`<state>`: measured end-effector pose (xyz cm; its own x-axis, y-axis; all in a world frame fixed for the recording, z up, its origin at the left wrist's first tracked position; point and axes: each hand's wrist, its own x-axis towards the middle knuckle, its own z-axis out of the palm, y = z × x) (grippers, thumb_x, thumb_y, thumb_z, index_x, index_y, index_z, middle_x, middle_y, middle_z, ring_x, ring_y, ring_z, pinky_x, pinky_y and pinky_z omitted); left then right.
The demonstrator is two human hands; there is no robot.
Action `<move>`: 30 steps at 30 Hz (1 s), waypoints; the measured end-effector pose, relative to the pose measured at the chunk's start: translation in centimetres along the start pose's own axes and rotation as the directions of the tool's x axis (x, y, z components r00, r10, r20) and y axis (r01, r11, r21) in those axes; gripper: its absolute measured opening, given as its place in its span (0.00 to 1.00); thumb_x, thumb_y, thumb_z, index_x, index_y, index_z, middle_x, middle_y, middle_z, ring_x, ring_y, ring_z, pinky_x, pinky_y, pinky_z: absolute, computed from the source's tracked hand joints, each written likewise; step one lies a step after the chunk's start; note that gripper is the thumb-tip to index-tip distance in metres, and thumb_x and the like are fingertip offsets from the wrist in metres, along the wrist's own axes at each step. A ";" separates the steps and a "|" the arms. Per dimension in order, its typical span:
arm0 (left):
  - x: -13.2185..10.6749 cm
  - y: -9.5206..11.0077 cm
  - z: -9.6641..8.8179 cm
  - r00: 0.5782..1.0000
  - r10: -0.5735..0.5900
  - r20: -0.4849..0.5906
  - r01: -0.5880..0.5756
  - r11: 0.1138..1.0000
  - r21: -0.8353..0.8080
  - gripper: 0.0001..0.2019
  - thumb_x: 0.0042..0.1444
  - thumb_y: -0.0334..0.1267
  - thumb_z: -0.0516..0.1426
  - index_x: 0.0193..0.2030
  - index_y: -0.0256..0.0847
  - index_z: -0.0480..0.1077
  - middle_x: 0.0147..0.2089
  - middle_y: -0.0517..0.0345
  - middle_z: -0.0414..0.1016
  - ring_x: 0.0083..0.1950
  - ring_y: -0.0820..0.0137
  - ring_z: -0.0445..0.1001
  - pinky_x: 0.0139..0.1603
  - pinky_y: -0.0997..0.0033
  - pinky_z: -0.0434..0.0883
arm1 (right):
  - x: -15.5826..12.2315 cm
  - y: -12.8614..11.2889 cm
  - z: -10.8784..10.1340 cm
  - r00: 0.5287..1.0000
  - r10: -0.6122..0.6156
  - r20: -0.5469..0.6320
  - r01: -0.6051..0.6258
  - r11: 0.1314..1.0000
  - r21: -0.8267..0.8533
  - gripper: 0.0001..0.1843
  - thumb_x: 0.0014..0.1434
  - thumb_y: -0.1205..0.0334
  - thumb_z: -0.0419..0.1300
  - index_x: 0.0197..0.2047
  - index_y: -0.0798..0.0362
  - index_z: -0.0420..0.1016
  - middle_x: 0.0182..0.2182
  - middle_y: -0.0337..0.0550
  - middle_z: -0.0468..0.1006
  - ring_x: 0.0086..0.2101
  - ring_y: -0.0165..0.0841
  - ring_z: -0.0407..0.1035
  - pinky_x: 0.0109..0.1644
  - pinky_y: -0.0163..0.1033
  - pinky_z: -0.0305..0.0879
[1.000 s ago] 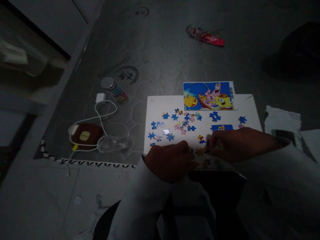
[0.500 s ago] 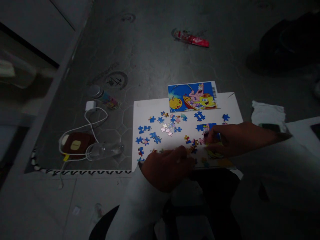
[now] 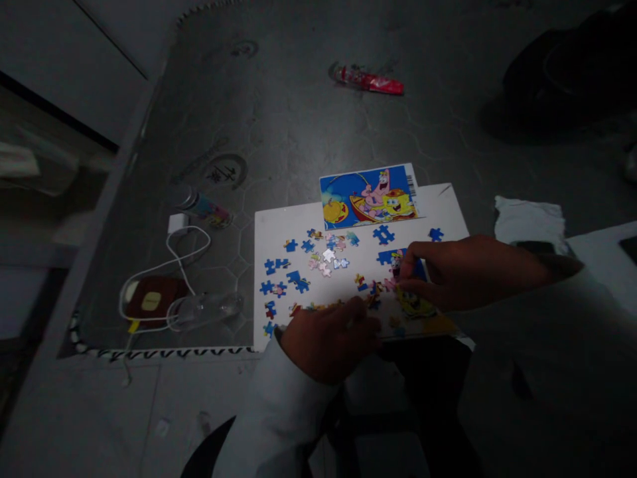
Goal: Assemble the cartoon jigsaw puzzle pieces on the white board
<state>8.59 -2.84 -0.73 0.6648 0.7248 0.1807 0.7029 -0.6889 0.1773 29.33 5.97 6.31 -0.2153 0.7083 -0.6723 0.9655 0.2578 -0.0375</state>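
A white board lies on the dark floor with several loose jigsaw pieces scattered over it. A cartoon reference picture rests at its far edge. My right hand hovers over a joined patch of puzzle, fingers pinched on a small piece near the blue section. My left hand rests curled at the board's near edge, fingertips touching pieces there; what it holds is hidden. Both arms wear white sleeves.
Left of the board lie a clear plastic bottle, a dark red device with a white cable and charger, and a printed can. A red wrapper lies far back. White cloth sits right.
My right hand has shifted left and slightly away, over the joined patch. My left hand stays at the near edge. The camera has swung, so everything sits further left in view.
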 end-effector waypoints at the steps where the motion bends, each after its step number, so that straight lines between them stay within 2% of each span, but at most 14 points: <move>1: 0.0 0.0 0.0 0.999 -0.009 0.035 0.009 1.000 -0.012 0.07 0.58 0.48 0.65 0.41 0.51 0.79 0.39 0.65 0.82 0.24 0.73 0.74 0.15 0.70 0.52 | 0.0 0.0 -0.1 1.000 -0.013 -0.001 0.013 1.000 -0.001 0.13 0.61 0.49 0.61 0.45 0.44 0.78 0.30 0.39 0.82 0.27 0.35 0.74 0.27 0.36 0.58; 4: 0.0 0.1 0.0 0.992 -0.046 0.116 0.049 0.998 -0.028 0.09 0.58 0.50 0.66 0.41 0.52 0.79 0.42 0.65 0.82 0.26 0.71 0.76 0.15 0.71 0.55 | 0.1 -0.3 -0.3 0.999 -0.039 -0.007 0.039 0.999 0.007 0.13 0.61 0.50 0.61 0.46 0.44 0.77 0.32 0.41 0.83 0.28 0.36 0.74 0.27 0.36 0.58; 6: 0.1 0.2 0.0 0.991 -0.054 0.120 0.057 0.998 -0.018 0.10 0.57 0.51 0.66 0.42 0.52 0.79 0.43 0.64 0.82 0.27 0.70 0.77 0.16 0.70 0.58 | 0.1 -0.5 -0.4 0.999 -0.046 -0.014 0.046 0.999 0.008 0.13 0.62 0.51 0.60 0.47 0.44 0.77 0.33 0.42 0.83 0.29 0.37 0.75 0.28 0.37 0.59; 12: 0.0 0.2 0.2 0.997 -0.016 0.080 0.017 1.000 -0.011 0.08 0.61 0.49 0.64 0.43 0.51 0.78 0.47 0.63 0.82 0.29 0.69 0.79 0.15 0.70 0.59 | 0.0 -0.9 -0.7 0.997 -0.062 -0.054 0.061 0.998 -0.023 0.14 0.61 0.52 0.61 0.49 0.44 0.77 0.30 0.41 0.82 0.26 0.37 0.72 0.26 0.38 0.58; 16: -0.2 0.3 0.5 0.999 0.038 -0.018 -0.038 0.998 -0.040 0.04 0.64 0.41 0.61 0.40 0.49 0.78 0.42 0.65 0.83 0.28 0.70 0.79 0.16 0.71 0.60 | 0.0 -1.0 -0.6 0.997 -0.064 -0.042 0.063 0.998 -0.032 0.14 0.63 0.53 0.60 0.51 0.45 0.76 0.29 0.43 0.81 0.26 0.38 0.73 0.28 0.39 0.59; 19: -0.2 0.6 0.7 0.998 0.047 -0.034 -0.050 0.996 -0.079 0.07 0.66 0.38 0.58 0.46 0.50 0.78 0.39 0.65 0.83 0.28 0.71 0.78 0.18 0.71 0.62 | 0.0 -1.4 -0.6 0.996 -0.074 -0.040 0.074 0.997 -0.020 0.14 0.63 0.54 0.61 0.51 0.44 0.77 0.29 0.44 0.81 0.25 0.39 0.74 0.28 0.40 0.60; 22: -0.3 0.7 0.3 0.999 0.034 -0.030 -0.036 0.994 -0.100 0.12 0.67 0.38 0.57 0.53 0.55 0.77 0.40 0.64 0.83 0.31 0.72 0.79 0.20 0.73 0.63 | 0.0 -1.7 -0.5 0.996 -0.076 -0.040 0.076 0.997 0.003 0.13 0.61 0.56 0.62 0.50 0.44 0.77 0.30 0.44 0.82 0.25 0.40 0.74 0.27 0.41 0.60; 25: -0.8 -0.2 -0.5 0.999 -0.014 -0.036 0.009 0.993 -0.121 0.14 0.66 0.37 0.57 0.53 0.60 0.78 0.44 0.65 0.82 0.31 0.74 0.79 0.21 0.75 0.63 | 0.2 -1.9 -0.3 0.999 -0.045 -0.024 0.045 0.999 0.009 0.13 0.62 0.56 0.62 0.50 0.43 0.77 0.33 0.44 0.83 0.28 0.42 0.76 0.29 0.42 0.61; 27: -1.2 -1.2 -1.2 0.993 -0.084 -0.084 0.067 0.981 -0.184 0.14 0.65 0.35 0.57 0.51 0.58 0.80 0.42 0.64 0.83 0.28 0.76 0.77 0.19 0.77 0.61 | 0.3 -2.1 -0.2 0.999 -0.034 -0.031 0.034 0.999 -0.006 0.12 0.63 0.54 0.61 0.50 0.42 0.77 0.36 0.45 0.83 0.31 0.43 0.77 0.32 0.43 0.62; 30: -1.5 -2.4 -1.9 0.940 -0.274 -0.205 0.185 0.911 -0.369 0.11 0.64 0.34 0.59 0.43 0.51 0.83 0.37 0.61 0.82 0.27 0.78 0.76 0.24 0.79 0.67 | 0.4 -2.7 0.0 0.998 -0.048 -0.044 0.047 0.999 -0.022 0.12 0.64 0.54 0.59 0.49 0.43 0.77 0.37 0.47 0.84 0.32 0.44 0.76 0.33 0.44 0.62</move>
<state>5.45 -2.31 0.38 0.3801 0.8681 0.3194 0.6700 -0.4965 0.5519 26.64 5.56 6.08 -0.2678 0.7234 -0.6364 0.9508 0.3053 -0.0530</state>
